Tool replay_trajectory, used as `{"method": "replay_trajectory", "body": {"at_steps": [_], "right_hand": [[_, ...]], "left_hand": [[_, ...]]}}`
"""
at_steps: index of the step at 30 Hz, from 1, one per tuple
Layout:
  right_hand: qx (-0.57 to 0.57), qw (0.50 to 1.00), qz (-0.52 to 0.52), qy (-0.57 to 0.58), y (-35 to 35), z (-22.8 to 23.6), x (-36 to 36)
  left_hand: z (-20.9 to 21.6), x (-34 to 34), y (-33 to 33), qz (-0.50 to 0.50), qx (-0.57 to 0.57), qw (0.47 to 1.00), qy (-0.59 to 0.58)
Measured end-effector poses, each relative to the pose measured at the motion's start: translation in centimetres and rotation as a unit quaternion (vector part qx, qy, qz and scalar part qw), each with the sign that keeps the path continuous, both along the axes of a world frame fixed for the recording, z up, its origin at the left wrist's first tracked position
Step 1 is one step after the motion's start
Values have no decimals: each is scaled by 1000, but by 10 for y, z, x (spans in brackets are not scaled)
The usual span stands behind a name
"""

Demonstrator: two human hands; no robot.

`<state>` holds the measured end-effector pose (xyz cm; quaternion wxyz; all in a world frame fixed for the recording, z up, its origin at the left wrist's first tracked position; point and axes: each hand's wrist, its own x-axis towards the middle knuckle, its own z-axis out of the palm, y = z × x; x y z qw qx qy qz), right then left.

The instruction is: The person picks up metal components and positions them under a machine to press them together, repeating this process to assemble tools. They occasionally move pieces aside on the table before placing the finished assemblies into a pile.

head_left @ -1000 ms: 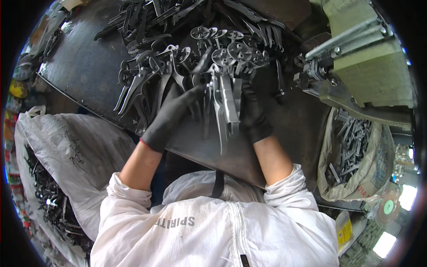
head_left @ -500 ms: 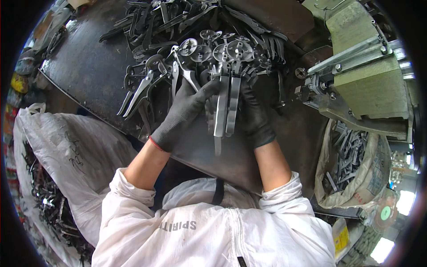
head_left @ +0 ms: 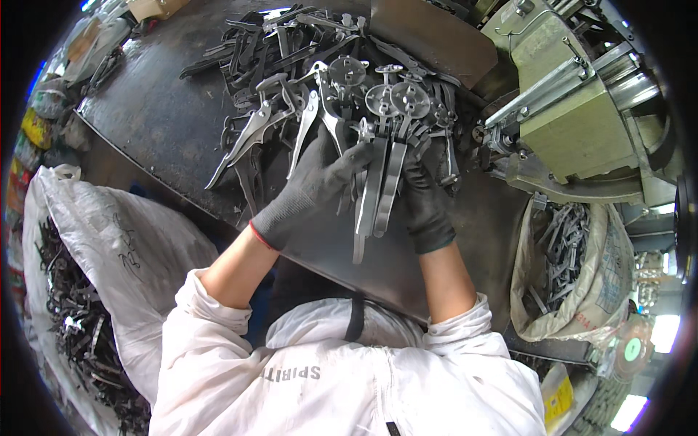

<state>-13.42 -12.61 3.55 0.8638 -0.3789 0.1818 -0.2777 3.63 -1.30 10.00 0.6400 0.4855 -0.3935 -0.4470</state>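
Both my hands wear dark grey gloves. Between them is a small bunch of locking pliers (head_left: 383, 182) with grey channel-shaped handles pointing toward me and round metal discs (head_left: 409, 100) at their far ends. My left hand (head_left: 314, 178) is closed on the bunch from the left, its thumb lying across the handles. Along the right side, my right hand (head_left: 427, 207) is wrapped round the same bunch; most of its fingers are hidden behind the handles. Silver-handled locking pliers (head_left: 251, 138) lie just left of my left hand, beside more pliers with discs.
A heap of dark metal handle parts (head_left: 291, 43) covers the far part of the steel table (head_left: 156, 109). On the right stands a green machine (head_left: 582, 123), with a sack of metal parts (head_left: 563, 254) below it. Another white sack (head_left: 138, 247) is at the left.
The view has shifted a little. The held pliers now lean more, their handle ends toward the lower left, and both hands stay closed round them.
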Motion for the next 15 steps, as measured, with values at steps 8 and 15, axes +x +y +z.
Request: {"method": "replay_trajectory", "body": {"at_steps": [8, 15], "right_hand": [[-58, 998, 6, -24, 14, 24, -14], [-48, 997, 47, -42, 16, 50, -12]], "left_hand": [[-6, -9, 13, -36, -42, 990, 130], [30, -6, 16, -34, -32, 999, 15]]}}
